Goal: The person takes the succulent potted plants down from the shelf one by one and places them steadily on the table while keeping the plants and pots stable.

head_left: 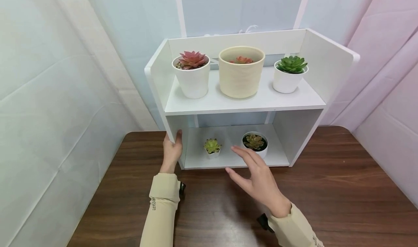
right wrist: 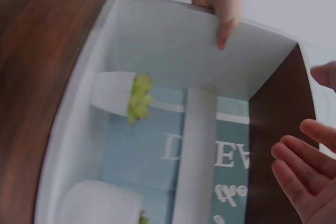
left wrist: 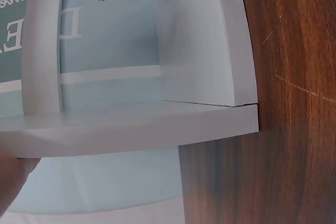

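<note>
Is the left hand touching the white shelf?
Touching. The head view shows the left hand gripping the white shelf's left side panel, and the right wrist view shows its fingers wrapped over the panel's edge.

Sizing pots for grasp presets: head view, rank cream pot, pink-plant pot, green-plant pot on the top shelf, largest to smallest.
1. cream pot
2. pink-plant pot
3. green-plant pot
All three stand at about the same depth on the shelf, so the order looks reliable.

The shelf [head_left: 245, 101] on the counter [head_left: 343, 189] is viewed from above and in front by the head camera. Its lower compartment is seen close up, sideways, by both wrist cameras, which share the small plant [right wrist: 137, 97].
</note>
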`<state>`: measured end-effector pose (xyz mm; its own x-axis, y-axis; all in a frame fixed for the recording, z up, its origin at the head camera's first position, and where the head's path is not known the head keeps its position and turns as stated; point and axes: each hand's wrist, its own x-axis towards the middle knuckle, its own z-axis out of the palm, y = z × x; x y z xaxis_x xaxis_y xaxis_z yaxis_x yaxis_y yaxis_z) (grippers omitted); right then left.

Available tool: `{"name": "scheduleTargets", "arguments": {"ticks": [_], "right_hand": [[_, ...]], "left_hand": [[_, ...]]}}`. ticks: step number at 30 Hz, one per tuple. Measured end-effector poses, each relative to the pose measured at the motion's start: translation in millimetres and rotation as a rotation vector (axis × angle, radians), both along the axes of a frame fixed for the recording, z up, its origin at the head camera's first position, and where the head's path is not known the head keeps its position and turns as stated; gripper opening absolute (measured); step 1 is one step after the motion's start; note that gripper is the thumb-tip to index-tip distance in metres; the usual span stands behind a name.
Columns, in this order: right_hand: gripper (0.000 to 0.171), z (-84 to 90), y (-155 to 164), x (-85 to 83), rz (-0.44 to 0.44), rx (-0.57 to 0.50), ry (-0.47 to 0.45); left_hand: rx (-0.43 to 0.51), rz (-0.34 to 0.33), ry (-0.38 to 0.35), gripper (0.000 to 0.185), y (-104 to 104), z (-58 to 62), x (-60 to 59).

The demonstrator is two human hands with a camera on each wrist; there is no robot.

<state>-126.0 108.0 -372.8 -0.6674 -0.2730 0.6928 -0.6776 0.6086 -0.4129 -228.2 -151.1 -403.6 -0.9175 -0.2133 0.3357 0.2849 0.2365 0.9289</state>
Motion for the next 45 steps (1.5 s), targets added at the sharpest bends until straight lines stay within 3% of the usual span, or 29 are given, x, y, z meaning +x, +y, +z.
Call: {"name": "scheduleTargets", "arguments": {"ticks": [9, 13, 20, 27, 36, 45], "right_hand": [[0.053, 29.8, -2, -10.2, 0.003, -0.131, 0.076], [0.052, 43.7, -5, -16.9, 0.015, -0.172, 0.138], [0.061, 76.5, -15, -26.6, 0.055, -0.176, 0.128], [0.071, 103.1, -30, -40.7, 0.045, -0.132, 0.079], [0.084, 118.6, -52, -62.5, -0.035, -0.012, 0.08], [0.097, 132.1, -72, -77.9, -0.071, -0.1, -0.053]], "left_hand": [[0.004, 0.0, 0.032, 0.042, 12, 28.1, 20.8], [0.006, 0.004, 0.055, 0.041, 14, 29.7, 21.9], [0.028, 0.02, 0.043, 0.04, 14, 26.7, 20.2], [0.037, 0.031, 0.053, 0.042, 7, -3.4, -0.6], [0.026, 0.065, 0.063, 0.042, 6, -9.2, 1.2], [0.018, 0.08, 0.113, 0.04, 6, -12.6, 0.5]]}}
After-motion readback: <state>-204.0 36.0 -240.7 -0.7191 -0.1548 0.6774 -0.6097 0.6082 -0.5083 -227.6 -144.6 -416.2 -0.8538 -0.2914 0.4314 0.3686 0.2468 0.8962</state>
